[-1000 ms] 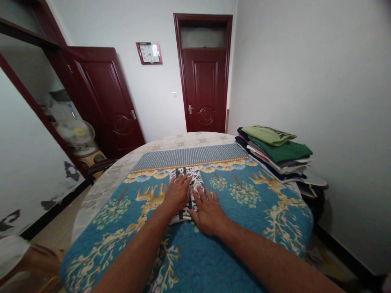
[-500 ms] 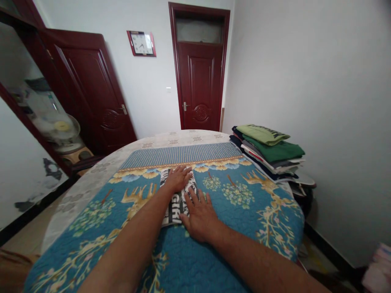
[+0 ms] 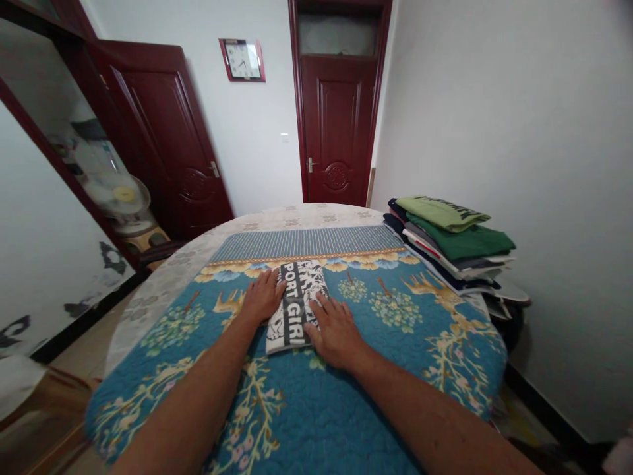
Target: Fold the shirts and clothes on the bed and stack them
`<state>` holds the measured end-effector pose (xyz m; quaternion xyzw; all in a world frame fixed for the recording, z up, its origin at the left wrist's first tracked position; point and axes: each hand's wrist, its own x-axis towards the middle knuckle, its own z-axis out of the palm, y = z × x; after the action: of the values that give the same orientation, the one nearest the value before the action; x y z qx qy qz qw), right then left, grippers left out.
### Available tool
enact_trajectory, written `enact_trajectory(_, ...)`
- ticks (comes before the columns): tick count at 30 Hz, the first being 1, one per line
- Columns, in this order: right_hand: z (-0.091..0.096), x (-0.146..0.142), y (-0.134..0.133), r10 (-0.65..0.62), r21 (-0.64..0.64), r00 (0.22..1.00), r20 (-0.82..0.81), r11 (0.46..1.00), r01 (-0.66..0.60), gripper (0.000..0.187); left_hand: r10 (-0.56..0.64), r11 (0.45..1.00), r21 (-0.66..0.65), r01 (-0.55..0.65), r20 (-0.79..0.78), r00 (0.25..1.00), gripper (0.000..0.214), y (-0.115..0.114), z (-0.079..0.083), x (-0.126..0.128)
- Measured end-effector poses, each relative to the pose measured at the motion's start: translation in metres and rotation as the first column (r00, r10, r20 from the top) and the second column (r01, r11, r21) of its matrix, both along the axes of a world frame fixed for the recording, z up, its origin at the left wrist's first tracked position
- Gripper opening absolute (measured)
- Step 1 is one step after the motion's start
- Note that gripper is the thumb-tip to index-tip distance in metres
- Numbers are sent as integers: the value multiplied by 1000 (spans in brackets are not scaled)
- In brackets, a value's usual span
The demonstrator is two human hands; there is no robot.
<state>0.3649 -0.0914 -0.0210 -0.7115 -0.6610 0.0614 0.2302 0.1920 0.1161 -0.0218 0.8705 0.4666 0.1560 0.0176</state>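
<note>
A folded black-and-white printed garment (image 3: 295,310) lies on the blue quilted cover, with large letters reading "PORT GIRL" or similar down its face. At its left edge rests my left hand (image 3: 264,294), palm down, fingertips touching the cloth. My right hand (image 3: 336,328) lies flat at the right edge, its fingers spread over the printed side. Neither hand grips the cloth. The fingers of my right hand hide part of the lettering.
The blue quilted cover (image 3: 356,409) spreads over a round table with a pale patterned cloth (image 3: 143,300). A stack of folded clothes (image 3: 450,244) stands at the right edge by the wall. A wooden chair (image 3: 54,396) is at lower left; a fan (image 3: 123,198) stands beyond the doorway.
My left hand has slid from the top of the garment to its left edge, uncovering more lettering. My right hand stays at the right side. The view has shifted slightly.
</note>
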Motion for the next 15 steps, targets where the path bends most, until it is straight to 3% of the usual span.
enact_trajectory(3,-2,11,9,-68,63,997,-32,996,70,62,-96,995,-11,96,27,995,64,-31,1,-10)
enact_trajectory(7,-7,20,15,-76,35,997,3,997,76,59,-246,969,-51,243,-44,968,68,-80,0,-17)
enact_trajectory(10,-7,24,15,-85,3,996,23,996,85,59,-192,981,-58,187,-89,977,72,-102,0,-22)
enact_trajectory(15,-5,40,18,-100,2,995,-10,995,100,54,-135,990,-60,128,-125,983,74,-108,0,-34)
